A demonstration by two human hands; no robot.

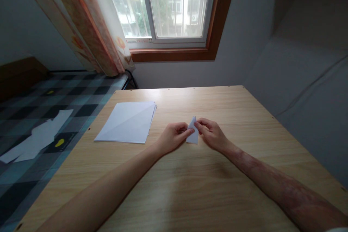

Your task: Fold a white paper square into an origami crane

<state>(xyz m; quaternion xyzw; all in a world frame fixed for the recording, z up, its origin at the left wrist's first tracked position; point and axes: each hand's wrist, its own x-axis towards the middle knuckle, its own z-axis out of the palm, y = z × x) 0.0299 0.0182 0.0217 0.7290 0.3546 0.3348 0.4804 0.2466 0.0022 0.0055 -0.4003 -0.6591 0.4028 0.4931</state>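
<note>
A small folded piece of white paper (193, 137) is held just above the wooden table (174, 188), narrow at its top and wider at the bottom. My left hand (174, 136) pinches its left side, thumb lying across the front. On the other side, my right hand (212, 132) grips the upper right edge between thumb and fingers. The fingers behind the paper are partly hidden. To the left of my hands lies a stack of white paper sheets (126, 121), the top one marked by a diagonal crease.
Left of the table is a bed (89, 110) with a checked cover, where white paper strips (38, 137) lie in a loose pile. A curtain (89, 25) hangs beside the window (176, 7) beyond the table. A wall rises along the right side.
</note>
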